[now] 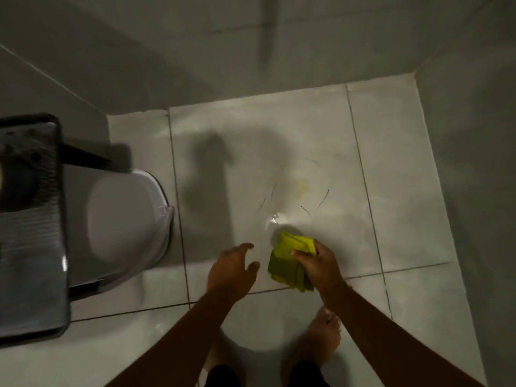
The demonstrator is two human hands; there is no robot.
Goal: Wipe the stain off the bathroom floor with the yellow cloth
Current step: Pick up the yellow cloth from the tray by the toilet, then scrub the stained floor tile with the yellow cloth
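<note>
A faint yellowish stain (pixel 302 187) marks the white tiled floor (pixel 396 174), with a few thin dark curved lines around it. My right hand (pixel 318 263) is shut on a folded yellow cloth (pixel 287 258), held above the floor, nearer to me than the stain in the picture. My left hand (pixel 233 270) hovers open beside the cloth, fingers spread, holding nothing. A small wet glint (pixel 275 218) shows on the tile between the cloth and the stain.
A grey round lidded bin (pixel 125 216) stands at the left, next to a dark tray-like object (pixel 30 227). Tiled walls (pixel 279 51) close the corner at the back and right. My bare feet (pixel 321 339) stand on the floor below.
</note>
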